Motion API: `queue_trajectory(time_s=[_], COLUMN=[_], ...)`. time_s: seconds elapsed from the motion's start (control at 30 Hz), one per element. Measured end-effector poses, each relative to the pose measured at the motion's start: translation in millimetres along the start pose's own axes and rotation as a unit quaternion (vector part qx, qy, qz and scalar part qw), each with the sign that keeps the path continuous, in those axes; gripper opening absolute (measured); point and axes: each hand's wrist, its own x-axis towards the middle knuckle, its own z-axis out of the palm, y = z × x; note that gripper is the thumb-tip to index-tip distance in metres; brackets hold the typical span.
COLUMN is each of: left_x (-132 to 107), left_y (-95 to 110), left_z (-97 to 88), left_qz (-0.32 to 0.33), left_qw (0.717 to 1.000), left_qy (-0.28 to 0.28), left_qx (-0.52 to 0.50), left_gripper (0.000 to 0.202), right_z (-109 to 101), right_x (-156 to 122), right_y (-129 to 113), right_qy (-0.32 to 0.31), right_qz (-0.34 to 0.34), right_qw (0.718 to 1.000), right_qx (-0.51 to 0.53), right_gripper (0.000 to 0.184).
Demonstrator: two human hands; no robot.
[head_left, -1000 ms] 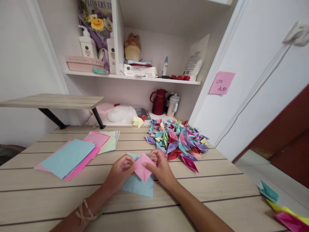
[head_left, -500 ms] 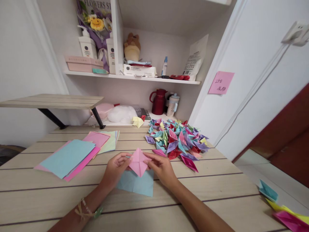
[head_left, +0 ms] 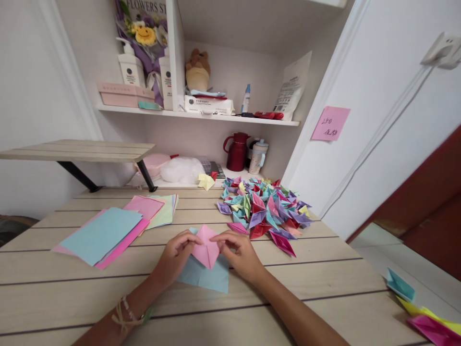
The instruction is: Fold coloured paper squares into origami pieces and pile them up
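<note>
A pink folded paper [head_left: 206, 247], diamond-shaped with creases, is held up between my two hands. My left hand [head_left: 179, 248] pinches its left corner between thumb and fingers. On the other side, the fingers of my right hand [head_left: 237, 250] grip it near the upper right edge. Beneath it a light blue sheet of paper [head_left: 209, 278] lies flat on the table, partly covered by the pink paper and my hands.
A heap of folded paper boats [head_left: 264, 206] sits at the back right. Loose coloured sheets [head_left: 104, 233] lie at the left beside a small raised shelf [head_left: 79, 150]. More folded papers [head_left: 400, 284] are at the far right edge. Behind stand a red jug [head_left: 236, 153] and a cup [head_left: 258, 158].
The pink paper has tilted and shifted slightly down. My right hand's fingertips have moved left along its upper edge, and more of the blue sheet's upper corner shows.
</note>
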Motion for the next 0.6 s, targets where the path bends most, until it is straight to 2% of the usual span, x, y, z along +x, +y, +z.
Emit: queue_trajectory(time_s=[0.1,0.17,0.23,0.3,0.47,0.6], left_x=[-0.3,-1.2,-2.1,-2.0,2.4,3.4], left_y=[-2.9,-5.5,-7.2,-7.8,-6.8,-6.7], left_z=[-1.7,0.0,2.6,4.2,-0.8,-1.9], left_qz=[0.007,-0.006,-0.015,-0.012,0.029,0.027], left_qw=[1.000,0.999,0.999,1.000,0.998,0.999], left_qy=[-0.026,-0.023,-0.014,-0.010,-0.002,-0.010], left_qx=[-0.002,-0.024,-0.033,-0.023,0.054,0.038], left_gripper=[0.017,0.027,0.039,0.042,0.016,0.013], right_z=[0.6,0.8,0.4,-0.3,-2.3,-2.0], right_x=[0.9,1.1,1.0,0.6,0.0,-0.7], right_y=[0.2,2.0,4.4,6.3,4.6,-2.7], right_qy=[-0.010,-0.010,-0.006,-0.008,0.002,-0.015], right_qz=[0.011,0.014,0.007,-0.011,-0.028,-0.010], right_qw=[1.000,1.000,1.000,0.999,0.999,1.000], right_qx=[-0.004,-0.009,-0.030,-0.050,-0.038,-0.021], right_gripper=[0.034,0.039,0.038,0.034,0.021,0.017])
